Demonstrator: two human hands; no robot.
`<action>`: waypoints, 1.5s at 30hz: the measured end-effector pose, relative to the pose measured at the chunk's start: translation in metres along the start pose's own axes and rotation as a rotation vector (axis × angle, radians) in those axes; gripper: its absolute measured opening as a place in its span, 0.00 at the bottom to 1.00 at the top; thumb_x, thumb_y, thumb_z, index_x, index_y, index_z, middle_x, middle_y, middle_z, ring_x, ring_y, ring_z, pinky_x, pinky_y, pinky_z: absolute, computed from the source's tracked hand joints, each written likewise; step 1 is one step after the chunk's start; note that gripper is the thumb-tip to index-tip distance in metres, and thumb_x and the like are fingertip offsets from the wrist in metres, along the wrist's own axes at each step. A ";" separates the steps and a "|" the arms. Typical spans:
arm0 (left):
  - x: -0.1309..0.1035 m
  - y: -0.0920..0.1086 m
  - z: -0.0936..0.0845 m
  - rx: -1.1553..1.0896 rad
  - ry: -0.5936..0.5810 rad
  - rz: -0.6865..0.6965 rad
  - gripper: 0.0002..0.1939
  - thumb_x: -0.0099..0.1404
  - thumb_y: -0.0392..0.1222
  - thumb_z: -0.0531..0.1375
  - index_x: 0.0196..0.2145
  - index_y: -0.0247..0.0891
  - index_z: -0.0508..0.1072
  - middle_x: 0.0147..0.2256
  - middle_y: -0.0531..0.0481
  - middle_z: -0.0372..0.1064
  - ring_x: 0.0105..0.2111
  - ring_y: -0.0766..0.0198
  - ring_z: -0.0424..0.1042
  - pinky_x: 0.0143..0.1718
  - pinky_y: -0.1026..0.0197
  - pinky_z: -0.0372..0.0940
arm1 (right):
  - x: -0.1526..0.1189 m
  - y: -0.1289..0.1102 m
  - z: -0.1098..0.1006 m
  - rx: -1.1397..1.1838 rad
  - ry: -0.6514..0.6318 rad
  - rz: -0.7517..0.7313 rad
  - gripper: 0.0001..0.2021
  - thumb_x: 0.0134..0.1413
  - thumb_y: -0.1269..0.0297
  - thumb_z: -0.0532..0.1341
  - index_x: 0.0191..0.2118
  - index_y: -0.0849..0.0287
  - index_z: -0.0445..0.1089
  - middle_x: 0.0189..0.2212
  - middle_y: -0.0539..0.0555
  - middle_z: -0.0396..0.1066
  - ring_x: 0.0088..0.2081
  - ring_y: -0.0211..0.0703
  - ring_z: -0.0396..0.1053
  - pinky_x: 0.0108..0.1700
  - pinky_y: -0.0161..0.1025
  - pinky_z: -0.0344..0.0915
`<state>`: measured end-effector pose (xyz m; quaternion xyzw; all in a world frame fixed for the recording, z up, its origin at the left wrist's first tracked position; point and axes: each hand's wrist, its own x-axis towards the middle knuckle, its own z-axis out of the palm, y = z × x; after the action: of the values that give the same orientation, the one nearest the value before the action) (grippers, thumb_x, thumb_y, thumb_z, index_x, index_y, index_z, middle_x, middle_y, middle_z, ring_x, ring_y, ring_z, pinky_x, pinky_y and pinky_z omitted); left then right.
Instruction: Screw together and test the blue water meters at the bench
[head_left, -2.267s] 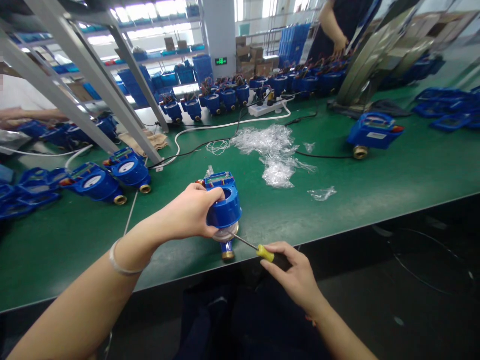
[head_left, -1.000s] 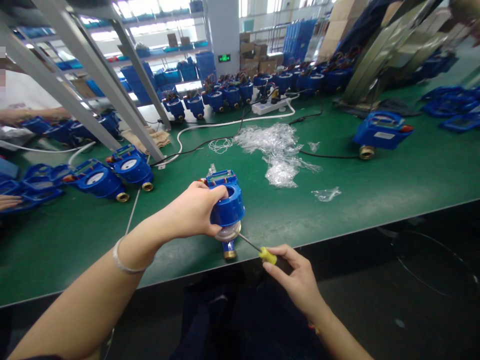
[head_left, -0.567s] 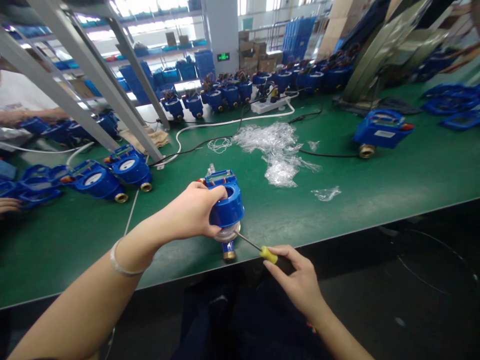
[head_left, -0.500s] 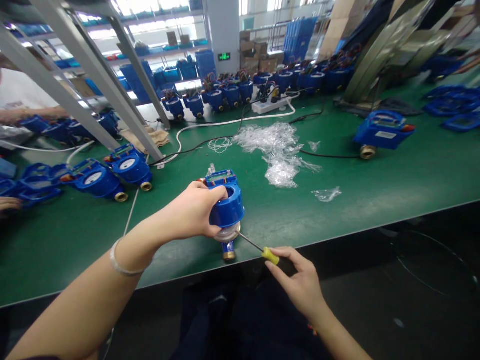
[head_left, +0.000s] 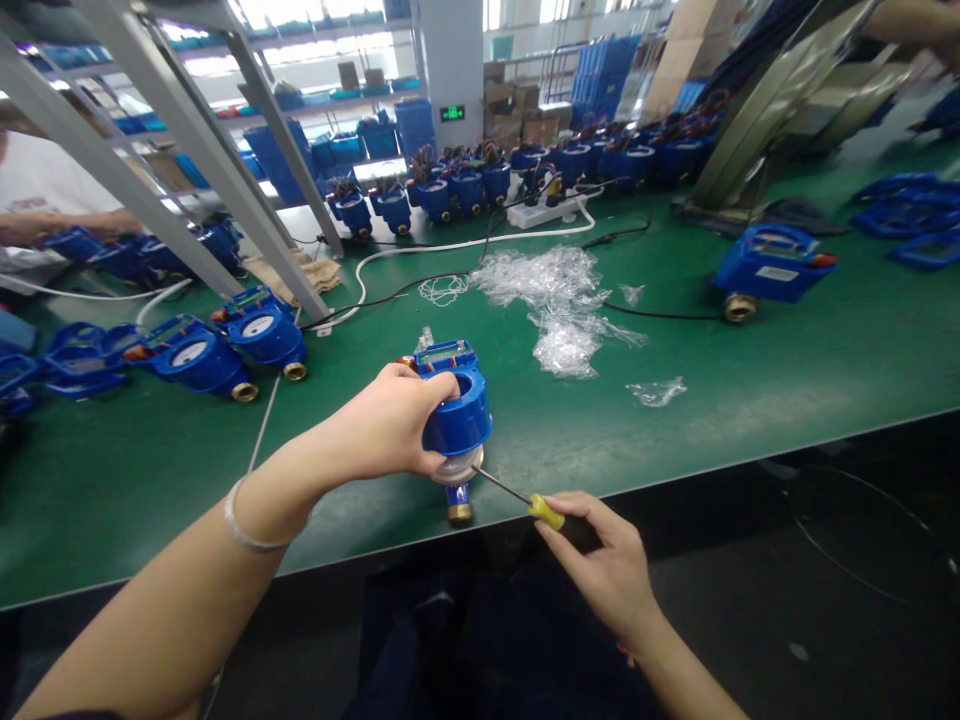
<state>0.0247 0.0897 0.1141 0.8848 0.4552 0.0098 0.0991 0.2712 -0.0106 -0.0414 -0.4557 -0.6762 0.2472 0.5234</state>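
My left hand (head_left: 409, 418) is closed around a blue water meter (head_left: 459, 425) near the table's front edge, the thumb hooked into its round top opening. Below the blue housing shows a pale, clear round part (head_left: 459, 468), and under that a brass pipe end (head_left: 460, 512). In my right hand (head_left: 604, 560) is a screwdriver (head_left: 546, 511) with a yellow handle, pinched between thumb and fingers. Its metal shaft points up and left, and the tip meets the edge of the pale round part. My left fingers behind the meter are hidden.
Crumpled clear plastic bags (head_left: 559, 315) lie on the green table (head_left: 360, 540). Two water meters (head_left: 195, 355) stand at left, another meter (head_left: 776, 265) at right. Metal posts (head_left: 217, 190) rise at left. A power strip (head_left: 544, 210) and cables lie farther back; a person (head_left: 60, 190) works at far left.
Both hands, the meter and the screwdriver keep almost the same pose. The view has shifted slightly. A hand at the far left edge has gone out of view.
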 end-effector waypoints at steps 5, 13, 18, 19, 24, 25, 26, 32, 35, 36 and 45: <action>0.001 0.000 0.000 0.014 0.003 0.002 0.19 0.53 0.49 0.67 0.37 0.40 0.66 0.33 0.49 0.71 0.37 0.50 0.70 0.47 0.48 0.62 | -0.001 0.011 0.000 -0.062 0.018 -0.060 0.11 0.55 0.74 0.68 0.42 0.53 0.74 0.38 0.51 0.78 0.39 0.41 0.77 0.44 0.38 0.73; 0.001 -0.001 0.002 0.027 0.002 0.004 0.19 0.53 0.47 0.67 0.39 0.40 0.66 0.33 0.49 0.71 0.37 0.50 0.71 0.48 0.48 0.62 | 0.013 -0.005 0.015 0.041 -0.032 -0.106 0.12 0.54 0.74 0.68 0.43 0.53 0.73 0.37 0.51 0.78 0.39 0.41 0.77 0.42 0.38 0.73; 0.002 0.000 0.000 0.018 -0.006 -0.004 0.19 0.53 0.49 0.67 0.37 0.40 0.66 0.32 0.50 0.71 0.36 0.51 0.71 0.47 0.49 0.63 | 0.004 0.006 0.002 -0.006 0.015 -0.067 0.10 0.54 0.73 0.68 0.41 0.53 0.74 0.36 0.50 0.78 0.37 0.41 0.77 0.42 0.38 0.74; 0.002 0.000 0.000 0.018 -0.007 0.000 0.19 0.54 0.49 0.67 0.37 0.40 0.66 0.32 0.50 0.71 0.36 0.51 0.70 0.47 0.49 0.63 | 0.002 0.008 0.000 -0.015 0.029 -0.051 0.10 0.54 0.73 0.68 0.41 0.53 0.75 0.36 0.51 0.78 0.37 0.42 0.77 0.42 0.38 0.74; 0.001 0.001 -0.001 0.030 -0.016 0.004 0.19 0.54 0.50 0.67 0.37 0.40 0.66 0.32 0.49 0.71 0.35 0.51 0.70 0.47 0.48 0.62 | 0.003 0.010 0.005 -0.006 0.031 0.017 0.07 0.54 0.70 0.68 0.39 0.54 0.75 0.35 0.52 0.79 0.36 0.44 0.78 0.42 0.40 0.76; 0.001 0.001 -0.001 0.029 -0.018 0.002 0.19 0.54 0.50 0.67 0.38 0.40 0.66 0.32 0.49 0.71 0.36 0.51 0.70 0.47 0.48 0.63 | 0.005 0.009 0.007 0.001 0.032 0.024 0.07 0.54 0.70 0.68 0.39 0.55 0.75 0.35 0.52 0.79 0.36 0.44 0.78 0.42 0.40 0.76; 0.000 0.001 -0.001 0.026 -0.019 0.000 0.19 0.54 0.50 0.67 0.38 0.40 0.66 0.32 0.49 0.71 0.36 0.51 0.71 0.46 0.48 0.63 | 0.007 0.007 0.009 0.008 0.032 0.025 0.07 0.54 0.70 0.68 0.39 0.55 0.75 0.35 0.53 0.79 0.36 0.44 0.78 0.42 0.41 0.76; 0.000 0.001 -0.002 0.028 -0.013 0.001 0.18 0.54 0.49 0.67 0.37 0.40 0.66 0.32 0.49 0.71 0.36 0.51 0.70 0.46 0.49 0.63 | 0.010 0.003 0.000 0.030 -0.001 0.002 0.08 0.52 0.71 0.69 0.39 0.54 0.76 0.35 0.52 0.80 0.36 0.44 0.79 0.42 0.39 0.76; 0.002 0.002 -0.002 0.046 -0.017 0.005 0.18 0.54 0.49 0.67 0.37 0.40 0.66 0.31 0.49 0.70 0.34 0.52 0.71 0.46 0.50 0.63 | 0.007 0.005 -0.007 0.045 0.020 0.025 0.09 0.52 0.71 0.69 0.39 0.53 0.75 0.34 0.50 0.79 0.35 0.42 0.78 0.40 0.36 0.76; 0.002 0.002 -0.002 0.050 -0.015 0.007 0.18 0.54 0.49 0.67 0.37 0.40 0.66 0.31 0.50 0.70 0.34 0.53 0.71 0.46 0.50 0.64 | 0.005 0.006 -0.007 0.038 0.020 0.033 0.09 0.52 0.71 0.69 0.39 0.53 0.75 0.34 0.50 0.79 0.35 0.42 0.78 0.40 0.36 0.75; 0.002 0.000 0.000 0.048 0.001 0.018 0.19 0.55 0.52 0.66 0.38 0.40 0.67 0.32 0.49 0.71 0.35 0.52 0.72 0.47 0.49 0.64 | 0.007 0.009 0.006 -0.025 -0.008 -0.045 0.09 0.55 0.72 0.68 0.41 0.53 0.75 0.36 0.52 0.78 0.38 0.44 0.77 0.42 0.41 0.74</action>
<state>0.0261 0.0911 0.1140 0.8911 0.4471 0.0001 0.0773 0.2688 0.0007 -0.0467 -0.4458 -0.6913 0.2287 0.5206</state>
